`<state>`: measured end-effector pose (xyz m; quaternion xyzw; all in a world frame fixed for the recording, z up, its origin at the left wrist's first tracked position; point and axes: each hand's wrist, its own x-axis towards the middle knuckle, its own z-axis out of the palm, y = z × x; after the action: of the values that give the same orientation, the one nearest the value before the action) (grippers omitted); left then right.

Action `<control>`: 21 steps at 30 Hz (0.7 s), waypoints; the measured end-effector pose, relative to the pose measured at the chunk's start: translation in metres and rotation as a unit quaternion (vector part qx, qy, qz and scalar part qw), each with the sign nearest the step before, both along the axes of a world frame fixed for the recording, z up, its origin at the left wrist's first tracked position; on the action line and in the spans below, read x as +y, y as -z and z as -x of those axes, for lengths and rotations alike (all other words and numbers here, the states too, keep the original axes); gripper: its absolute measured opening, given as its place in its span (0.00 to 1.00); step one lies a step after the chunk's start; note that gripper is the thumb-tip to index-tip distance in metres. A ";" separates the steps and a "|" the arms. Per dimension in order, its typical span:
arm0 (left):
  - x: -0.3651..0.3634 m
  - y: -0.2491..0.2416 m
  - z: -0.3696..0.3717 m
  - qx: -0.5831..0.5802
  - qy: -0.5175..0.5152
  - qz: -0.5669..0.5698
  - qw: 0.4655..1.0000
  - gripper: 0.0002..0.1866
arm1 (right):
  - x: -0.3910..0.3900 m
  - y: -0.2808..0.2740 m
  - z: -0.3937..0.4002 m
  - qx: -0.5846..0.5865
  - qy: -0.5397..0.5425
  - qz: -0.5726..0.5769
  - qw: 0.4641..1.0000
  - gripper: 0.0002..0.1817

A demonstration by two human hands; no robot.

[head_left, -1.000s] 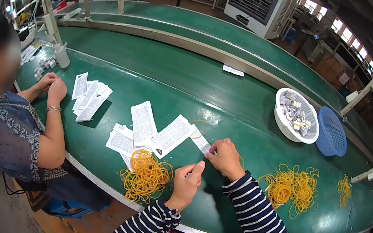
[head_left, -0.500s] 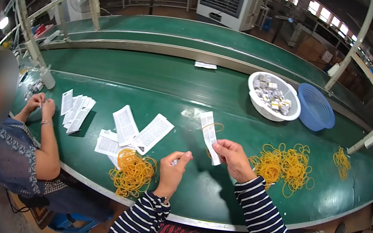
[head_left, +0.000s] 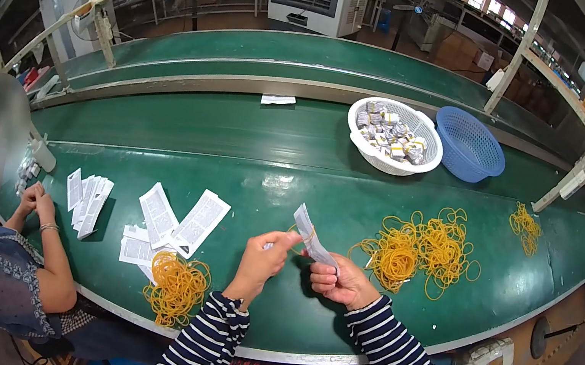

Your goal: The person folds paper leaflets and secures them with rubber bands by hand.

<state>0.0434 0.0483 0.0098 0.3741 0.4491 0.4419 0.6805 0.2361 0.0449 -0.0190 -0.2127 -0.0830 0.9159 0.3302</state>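
Note:
A narrow folded paper leaflet [head_left: 315,239] is gripped at its lower end by my right hand [head_left: 344,280], its fingers curled round it. A yellow rubber band [head_left: 292,228] loops about the leaflet's upper part. My left hand [head_left: 262,261] is closed, thumb and forefinger pinched at the band beside the leaflet. Something small and whitish shows within the left fingers, too hidden to name. Left of my hands lie a pile of rubber bands [head_left: 176,288] and spread printed leaflets [head_left: 201,223]. A bigger rubber band heap [head_left: 397,260] lies right of my right hand.
Farther back stand a white basket [head_left: 353,132] of small banded paper bundles and a blue basket [head_left: 477,167]. A few bands [head_left: 525,227] lie near the right post. At left, a co-worker's hands [head_left: 36,200] are near more folded leaflets [head_left: 93,207].
My right hand has tilted the leaflet and brought it toward my left hand. The left fingertips now meet the band. The whole view has shifted, with table items appearing farther left.

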 end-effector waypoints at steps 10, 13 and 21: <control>0.018 0.012 0.005 -0.019 -0.224 -0.106 0.969 0.07 | 0.006 -0.006 -0.003 -0.087 0.061 -0.055 0.993 0.13; 0.016 -0.001 0.020 0.315 -0.405 -0.371 0.774 0.03 | 0.007 -0.022 -0.009 -0.267 0.197 -0.159 0.930 0.13; -0.001 -0.003 -0.001 0.259 -0.075 -0.534 0.802 0.15 | -0.005 -0.017 0.012 -0.410 0.181 -0.569 0.689 0.24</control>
<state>0.0447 0.0476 0.0124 0.7436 0.3283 0.5484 0.1964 0.2240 0.0399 -0.0018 -0.3494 -0.6754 0.4369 0.4805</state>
